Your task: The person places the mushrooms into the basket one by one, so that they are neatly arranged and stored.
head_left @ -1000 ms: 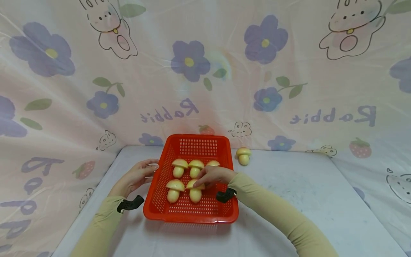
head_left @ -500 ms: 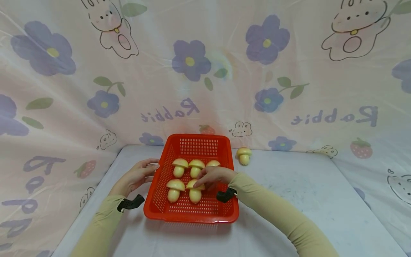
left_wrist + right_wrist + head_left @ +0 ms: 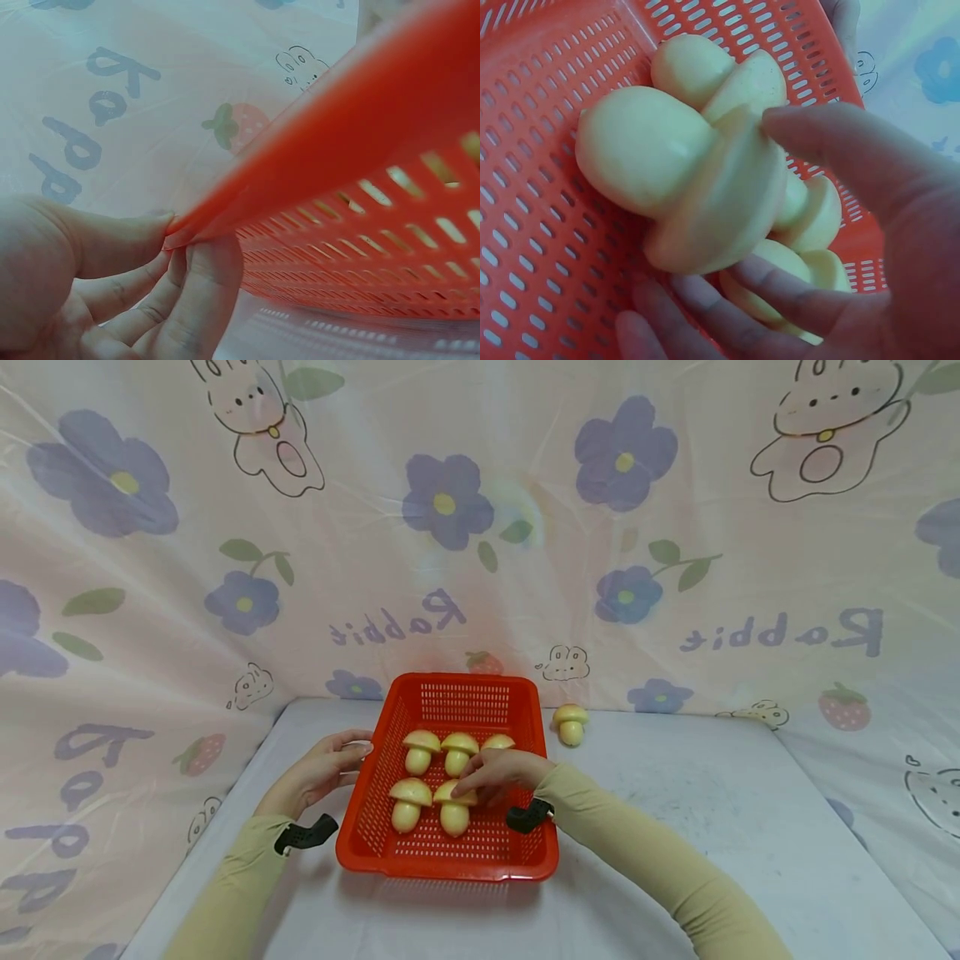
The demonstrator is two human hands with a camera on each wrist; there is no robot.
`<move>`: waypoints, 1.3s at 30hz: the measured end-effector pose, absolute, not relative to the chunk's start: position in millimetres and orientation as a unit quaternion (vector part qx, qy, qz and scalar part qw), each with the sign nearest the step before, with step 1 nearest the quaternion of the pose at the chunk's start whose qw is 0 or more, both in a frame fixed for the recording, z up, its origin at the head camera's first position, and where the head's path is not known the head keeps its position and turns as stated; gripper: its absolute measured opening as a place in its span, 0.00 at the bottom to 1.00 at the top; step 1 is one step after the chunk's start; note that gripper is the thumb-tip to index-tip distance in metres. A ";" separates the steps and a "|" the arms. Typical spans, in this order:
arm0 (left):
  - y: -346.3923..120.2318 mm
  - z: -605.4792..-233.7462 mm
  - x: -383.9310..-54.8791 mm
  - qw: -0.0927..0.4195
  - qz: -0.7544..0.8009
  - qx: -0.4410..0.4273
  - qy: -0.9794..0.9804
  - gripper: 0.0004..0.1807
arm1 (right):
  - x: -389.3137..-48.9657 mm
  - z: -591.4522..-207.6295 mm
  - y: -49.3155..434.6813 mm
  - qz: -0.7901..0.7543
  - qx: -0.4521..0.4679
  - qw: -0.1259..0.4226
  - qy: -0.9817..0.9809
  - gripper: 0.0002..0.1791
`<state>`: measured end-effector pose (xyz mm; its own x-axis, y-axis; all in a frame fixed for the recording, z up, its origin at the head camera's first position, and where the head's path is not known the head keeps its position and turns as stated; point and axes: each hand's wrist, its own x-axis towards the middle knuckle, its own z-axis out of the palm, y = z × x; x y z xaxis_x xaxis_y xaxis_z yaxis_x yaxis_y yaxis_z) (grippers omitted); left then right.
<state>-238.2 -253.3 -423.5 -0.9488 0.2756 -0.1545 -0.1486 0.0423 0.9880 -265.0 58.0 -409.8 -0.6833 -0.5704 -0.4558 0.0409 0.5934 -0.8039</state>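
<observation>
A red perforated plastic basket (image 3: 450,866) stands on the table, with several pale yellow toy mushrooms lying inside in two rows. My left hand (image 3: 324,774) is at its left side; in the left wrist view the thumb and fingers pinch the basket's rim (image 3: 300,142). Reaching in over the right wall, my right hand (image 3: 504,771) holds the front-row right mushroom (image 3: 716,199) by its cap, thumb on one side and fingers on the other. Left of it lies another mushroom (image 3: 407,806). The back right mushroom (image 3: 498,742) is partly hidden behind my right hand.
One more mushroom (image 3: 571,724) lies on the white table (image 3: 697,810), just outside the basket's back right corner. A printed curtain (image 3: 510,585) with flowers and rabbits hangs directly behind the table and along its left side.
The mushroom in my right hand has shifted very slightly left. Both hands and the basket stay nearly where they were.
</observation>
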 end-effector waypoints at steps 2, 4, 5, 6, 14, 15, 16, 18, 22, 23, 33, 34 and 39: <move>-253.3 -423.8 -238.2 0.153 0.690 0.044 0.706 0.25 | -265.3 -410.0 58.0 -0.422 -0.162 0.363 0.815 0.18; -253.5 -424.2 -238.3 0.153 0.690 0.045 0.706 0.25 | -265.5 -410.3 58.0 -0.423 -0.163 0.363 0.814 0.18; -253.5 -424.3 -238.2 0.153 0.690 0.045 0.706 0.25 | -265.7 -410.5 58.0 -0.423 -0.163 0.363 0.814 0.18; -253.5 -424.5 -238.2 0.152 0.690 0.045 0.706 0.25 | -265.9 -410.6 58.1 -0.423 -0.164 0.364 0.814 0.17; -253.8 -426.3 -239.0 0.152 0.687 0.048 0.709 0.25 | -266.5 -411.4 59.7 -0.432 -0.166 0.367 0.807 0.17; -253.8 -426.5 -239.1 0.151 0.688 0.048 0.709 0.25 | -266.6 -411.1 60.0 -0.435 -0.165 0.367 0.805 0.17; -253.9 -426.5 -239.2 0.151 0.688 0.049 0.708 0.25 | -266.8 -410.8 60.4 -0.438 -0.165 0.366 0.805 0.17; -254.0 -426.5 -239.2 0.151 0.688 0.049 0.708 0.25 | -267.4 -410.3 61.2 -0.446 -0.169 0.363 0.801 0.16; -254.3 -426.5 -238.9 0.153 0.687 0.051 0.709 0.25 | -269.0 -409.7 62.5 -0.463 -0.173 0.357 0.793 0.16; -254.3 -426.6 -238.9 0.153 0.686 0.051 0.709 0.26 | -269.4 -409.6 62.8 -0.468 -0.173 0.356 0.790 0.16; -254.1 -425.9 -238.8 0.151 0.686 0.048 0.710 0.26 | -270.7 -396.9 68.6 -0.509 -0.173 0.358 0.764 0.17; -254.0 -425.6 -238.6 0.151 0.686 0.048 0.710 0.26 | -271.1 -394.5 70.2 -0.515 -0.174 0.361 0.758 0.17; -254.0 -424.5 -237.8 0.153 0.686 0.048 0.710 0.26 | -274.8 -380.5 81.3 -0.532 -0.179 0.358 0.746 0.21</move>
